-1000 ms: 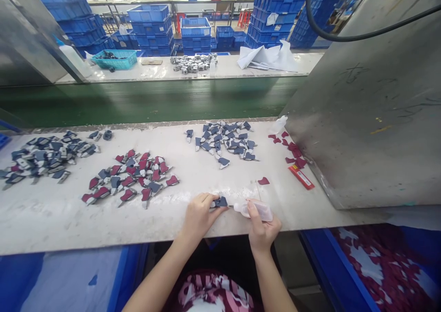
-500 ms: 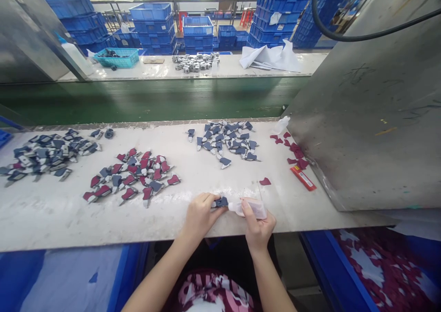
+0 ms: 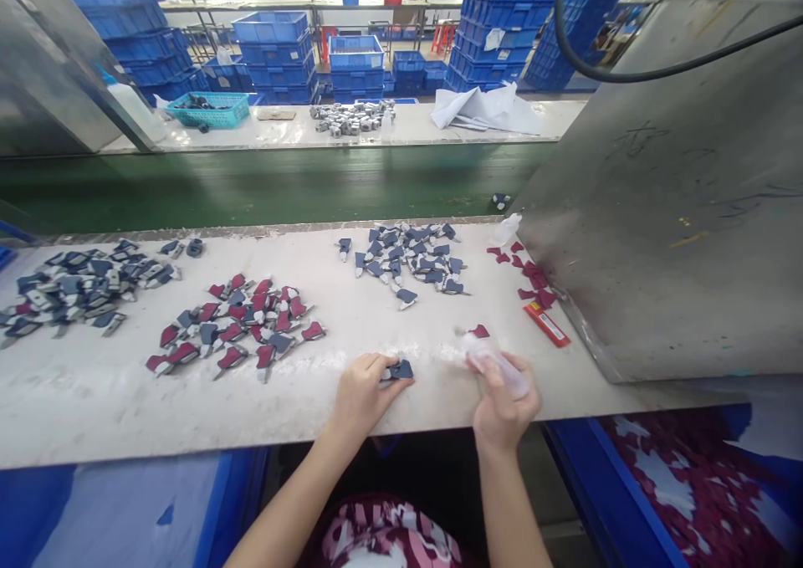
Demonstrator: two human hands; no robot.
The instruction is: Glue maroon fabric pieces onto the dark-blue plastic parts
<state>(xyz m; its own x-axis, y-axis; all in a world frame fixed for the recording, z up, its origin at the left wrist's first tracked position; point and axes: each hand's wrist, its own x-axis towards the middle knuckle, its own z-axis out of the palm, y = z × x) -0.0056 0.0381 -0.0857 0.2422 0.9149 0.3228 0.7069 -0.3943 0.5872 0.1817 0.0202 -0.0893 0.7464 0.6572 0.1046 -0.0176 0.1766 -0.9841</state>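
Pinched in my left hand (image 3: 364,391) is a small dark blue and grey part (image 3: 400,370), held just above the table near its front edge. My right hand (image 3: 507,396) is closed around a translucent squeeze bottle (image 3: 498,365), which is smeared by motion. The bottle's tip end points up and left, close to a loose maroon piece (image 3: 480,331) lying on the table. Farther back lies a pile of blue and grey parts (image 3: 411,254). To the left is a pile of parts with maroon and blue faces (image 3: 242,317).
Another heap of blue-grey parts (image 3: 88,284) lies far left. Maroon pieces (image 3: 533,275) and a red packet (image 3: 547,324) sit by a metal panel (image 3: 677,191) on the right. A green conveyor belt (image 3: 263,187) runs behind the table (image 3: 207,413). Blue bins stand below the front edge.
My right hand has moved the bottle right, away from the part in my left hand, toward the loose maroon piece. A part has come into view on the belt at right.
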